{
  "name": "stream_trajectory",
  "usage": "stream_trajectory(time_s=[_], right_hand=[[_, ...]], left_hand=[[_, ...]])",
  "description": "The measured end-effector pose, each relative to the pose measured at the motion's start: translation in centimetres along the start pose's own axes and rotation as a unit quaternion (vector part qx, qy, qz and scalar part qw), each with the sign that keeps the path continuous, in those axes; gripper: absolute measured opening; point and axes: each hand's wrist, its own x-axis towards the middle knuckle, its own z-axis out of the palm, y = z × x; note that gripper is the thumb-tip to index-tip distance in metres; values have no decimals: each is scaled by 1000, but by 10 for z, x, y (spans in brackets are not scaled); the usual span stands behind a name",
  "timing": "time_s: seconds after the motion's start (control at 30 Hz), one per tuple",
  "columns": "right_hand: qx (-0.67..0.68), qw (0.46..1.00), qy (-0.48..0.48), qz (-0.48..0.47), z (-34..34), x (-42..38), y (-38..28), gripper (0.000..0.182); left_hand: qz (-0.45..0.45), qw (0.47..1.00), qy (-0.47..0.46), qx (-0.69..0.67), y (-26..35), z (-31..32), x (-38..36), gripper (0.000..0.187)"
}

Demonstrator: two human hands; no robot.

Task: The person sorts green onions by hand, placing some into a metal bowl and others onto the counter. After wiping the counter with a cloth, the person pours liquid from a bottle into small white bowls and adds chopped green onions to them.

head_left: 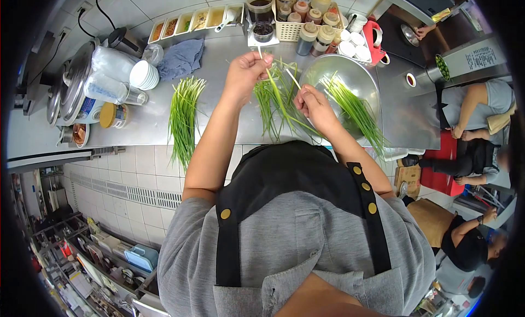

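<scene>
Raised over the steel counter, my left hand (248,76) pinches a green onion stalk near its white end. My right hand (314,105) is closed on a pale stalk end that sticks up from its fingers, beside the rim of a large steel bowl (373,82). Between and below the hands lies a loose pile of green onions (268,106). One bundle of green onions (187,114) lies on the counter at the left, its tips over the front edge. Another bundle (353,106) rests in the bowl, its green ends past the rim.
Sauce bottles in a basket (290,31), a tray of toppings (186,26) and a blue cloth (180,59) line the counter's back. Cups (144,75), a jar (113,115) and pot lids stand left. Several people are at the right.
</scene>
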Motion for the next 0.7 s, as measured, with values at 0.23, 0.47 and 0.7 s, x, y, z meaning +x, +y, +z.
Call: stream_trajectory(time_s=[0.23,0.47,0.7], right_hand=[[57,996,43,59,-3,6,-5,16],[99,991,28,88,-7,27,-10,17],[8,999,-28,31,7,53,-26,20]], left_hand=[[122,829,36,544,-20,-20,8,33],[6,973,-37,230,-9,-23,5,25],[6,987,-108,122,31,4,-4,23]])
